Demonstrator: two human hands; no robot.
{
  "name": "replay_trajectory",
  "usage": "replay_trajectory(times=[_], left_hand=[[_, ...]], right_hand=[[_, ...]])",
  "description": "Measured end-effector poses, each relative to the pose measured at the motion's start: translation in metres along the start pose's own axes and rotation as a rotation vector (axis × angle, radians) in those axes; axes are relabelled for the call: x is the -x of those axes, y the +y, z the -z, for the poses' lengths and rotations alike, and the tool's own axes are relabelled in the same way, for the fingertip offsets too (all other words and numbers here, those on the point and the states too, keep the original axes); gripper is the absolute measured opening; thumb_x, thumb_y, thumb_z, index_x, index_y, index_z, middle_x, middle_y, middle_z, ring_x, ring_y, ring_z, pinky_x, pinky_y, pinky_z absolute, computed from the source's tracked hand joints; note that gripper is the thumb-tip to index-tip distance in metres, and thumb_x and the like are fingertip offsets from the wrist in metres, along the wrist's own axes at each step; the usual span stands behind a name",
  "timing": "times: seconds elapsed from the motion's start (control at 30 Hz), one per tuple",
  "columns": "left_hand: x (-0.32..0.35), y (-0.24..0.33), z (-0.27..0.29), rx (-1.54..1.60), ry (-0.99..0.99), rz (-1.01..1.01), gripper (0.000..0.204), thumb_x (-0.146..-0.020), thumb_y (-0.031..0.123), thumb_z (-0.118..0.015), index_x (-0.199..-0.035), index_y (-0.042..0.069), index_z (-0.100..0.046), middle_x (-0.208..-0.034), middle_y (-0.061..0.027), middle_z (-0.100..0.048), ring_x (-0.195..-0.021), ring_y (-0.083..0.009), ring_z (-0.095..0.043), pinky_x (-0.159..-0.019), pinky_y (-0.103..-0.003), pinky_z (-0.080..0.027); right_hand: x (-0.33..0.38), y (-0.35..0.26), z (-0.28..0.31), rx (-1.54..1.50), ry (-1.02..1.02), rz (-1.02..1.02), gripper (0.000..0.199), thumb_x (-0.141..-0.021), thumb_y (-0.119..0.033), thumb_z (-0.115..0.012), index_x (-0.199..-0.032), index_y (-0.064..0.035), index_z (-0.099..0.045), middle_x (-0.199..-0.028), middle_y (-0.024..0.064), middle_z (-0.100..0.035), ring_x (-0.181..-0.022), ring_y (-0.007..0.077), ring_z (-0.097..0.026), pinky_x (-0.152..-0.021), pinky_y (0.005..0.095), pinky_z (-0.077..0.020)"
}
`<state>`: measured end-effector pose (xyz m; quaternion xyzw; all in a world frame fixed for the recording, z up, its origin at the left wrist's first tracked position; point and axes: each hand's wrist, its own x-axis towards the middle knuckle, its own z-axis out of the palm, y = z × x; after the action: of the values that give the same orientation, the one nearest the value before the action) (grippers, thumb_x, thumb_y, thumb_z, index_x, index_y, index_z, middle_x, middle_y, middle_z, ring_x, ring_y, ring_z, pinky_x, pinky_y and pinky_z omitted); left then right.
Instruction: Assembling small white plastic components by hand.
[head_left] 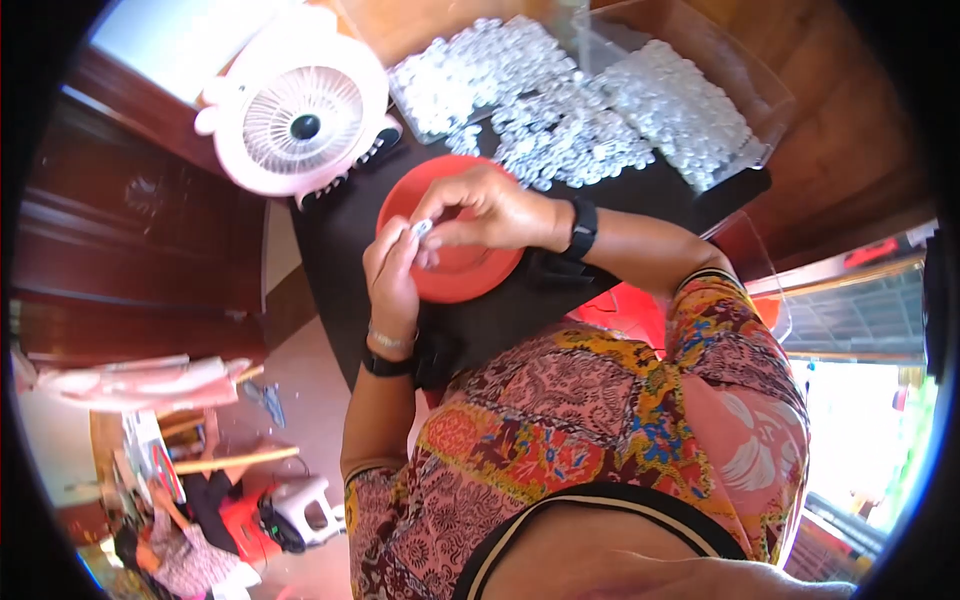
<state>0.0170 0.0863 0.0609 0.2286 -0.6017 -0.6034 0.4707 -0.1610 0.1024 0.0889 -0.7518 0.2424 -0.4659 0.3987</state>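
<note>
My left hand (pixel 392 278) and my right hand (pixel 490 208) meet over a red round plate (pixel 462 280) on a black table (pixel 340 240). Between the fingertips of both hands sits a small clear plastic piece (pixel 422 228). A bracelet and a dark band circle my left wrist, and a black watch is on my right wrist. Beyond the plate lies a heap of small clear plastic pieces (pixel 560 135), spread across the table top.
A pink and white desk fan (pixel 300 115) stands at the table's far left. A clear tray (pixel 455 75) and a clear bin (pixel 690 100) hold more clear pieces. A white stool (pixel 305 505) and clutter sit on the floor at lower left.
</note>
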Motion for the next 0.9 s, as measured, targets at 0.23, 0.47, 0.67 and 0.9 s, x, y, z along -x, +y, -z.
replay_trajectory(times=[0.23,0.47,0.67,0.9], left_hand=[[0.006,-0.005,-0.002,0.012,-0.064,-0.080,0.024,-0.091,0.016,-0.045,-0.076,-0.001,-0.052,-0.065,-0.0047,-0.049,-0.060,-0.0116,-0.047,-0.058,-0.025,-0.038],[0.006,-0.007,0.005,-0.095,0.056,-0.107,0.023,-0.090,0.015,-0.046,-0.075,-0.001,-0.052,-0.063,-0.0035,-0.048,-0.060,-0.0108,-0.046,-0.059,-0.024,-0.038],[-0.001,-0.017,0.004,-0.015,0.094,-0.089,0.025,-0.093,0.016,-0.043,-0.074,0.001,-0.051,-0.063,-0.0036,-0.047,-0.058,-0.0118,-0.046,-0.057,-0.024,-0.037],[0.001,-0.020,0.007,-0.016,0.113,-0.057,0.025,-0.093,0.016,-0.043,-0.074,0.001,-0.051,-0.063,-0.0025,-0.046,-0.057,-0.0109,-0.045,-0.057,-0.024,-0.036]], right_hand=[[0.001,-0.025,0.003,0.204,0.032,-0.014,0.013,-0.081,-0.004,-0.069,-0.091,0.0001,-0.062,-0.083,0.0081,-0.067,-0.077,0.0156,-0.066,-0.068,0.0273,-0.0510],[0.005,-0.087,0.105,1.172,0.679,0.227,0.018,-0.080,-0.012,-0.072,-0.096,-0.0043,-0.068,-0.085,0.0074,-0.069,-0.075,0.0144,-0.067,-0.067,0.0262,-0.0523],[0.022,-0.116,0.131,1.551,0.893,0.115,0.019,-0.077,-0.006,-0.063,-0.095,-0.0013,-0.067,-0.085,0.0138,-0.065,-0.085,0.0320,-0.062,-0.070,0.0340,-0.0514],[0.034,-0.002,0.122,1.090,0.224,-0.278,0.023,-0.081,-0.029,-0.061,-0.093,-0.0107,-0.069,-0.088,0.0105,-0.068,-0.080,0.0288,-0.064,-0.070,0.0384,-0.0507]])
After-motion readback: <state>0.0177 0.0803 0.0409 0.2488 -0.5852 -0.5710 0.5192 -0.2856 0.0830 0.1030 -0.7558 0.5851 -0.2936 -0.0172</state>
